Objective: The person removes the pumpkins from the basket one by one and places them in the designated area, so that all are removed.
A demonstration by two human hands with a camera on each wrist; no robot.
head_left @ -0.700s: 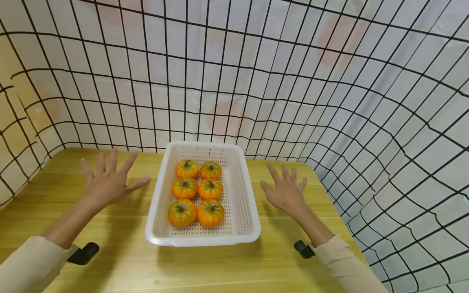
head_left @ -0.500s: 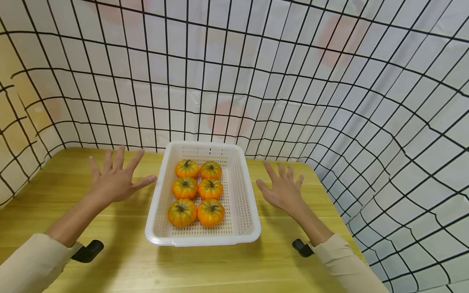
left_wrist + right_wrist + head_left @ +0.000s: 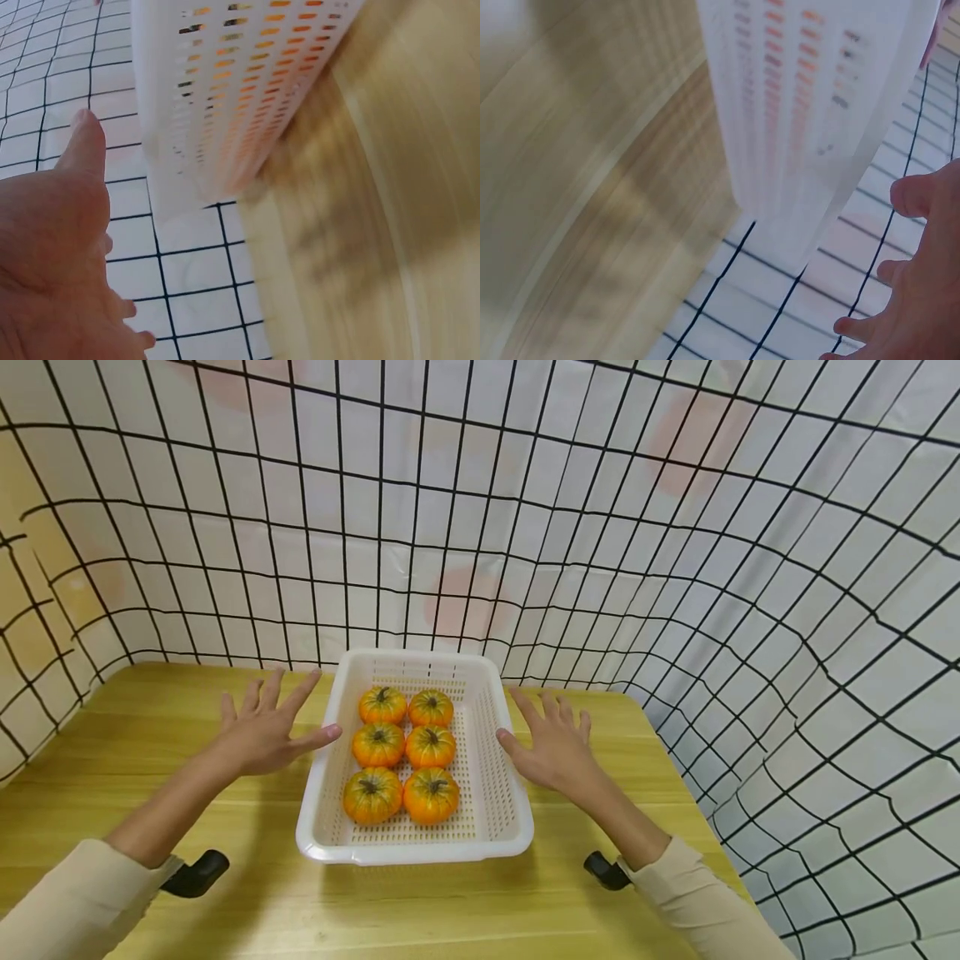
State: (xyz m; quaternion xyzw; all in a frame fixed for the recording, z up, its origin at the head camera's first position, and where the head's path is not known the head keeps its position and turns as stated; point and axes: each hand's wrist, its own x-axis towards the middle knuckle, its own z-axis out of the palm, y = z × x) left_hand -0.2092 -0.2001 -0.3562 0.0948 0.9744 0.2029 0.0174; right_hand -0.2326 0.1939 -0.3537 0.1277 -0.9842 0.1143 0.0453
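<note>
A white plastic basket (image 3: pixel 412 853) with slotted walls stands in the middle of the wooden table. Several small orange pumpkins (image 3: pixel 378 745) lie inside it, in two columns towards its left. My left hand (image 3: pixel 262 735) hovers at the basket's left side, fingers spread, its thumb overlapping the rim in the head view. A gap shows between that hand (image 3: pixel 52 255) and the basket wall (image 3: pixel 225 97) in the left wrist view. On the other side my right hand (image 3: pixel 555 752) is spread too, thumb near the right rim. The right wrist view also shows it apart from the basket. Neither hand holds anything.
Black wire grid (image 3: pixel 435 543) backed by pale sheeting rises behind the table (image 3: pixel 420 918) and along both sides. A black wrist device (image 3: pixel 197 872) sticks out below the left cuff, and another black device (image 3: pixel 606 870) below the right cuff.
Both hands have moved inward to the basket, the left one rightward and the right one leftward. Their fingers stay spread. The basket and pumpkins have not moved.
</note>
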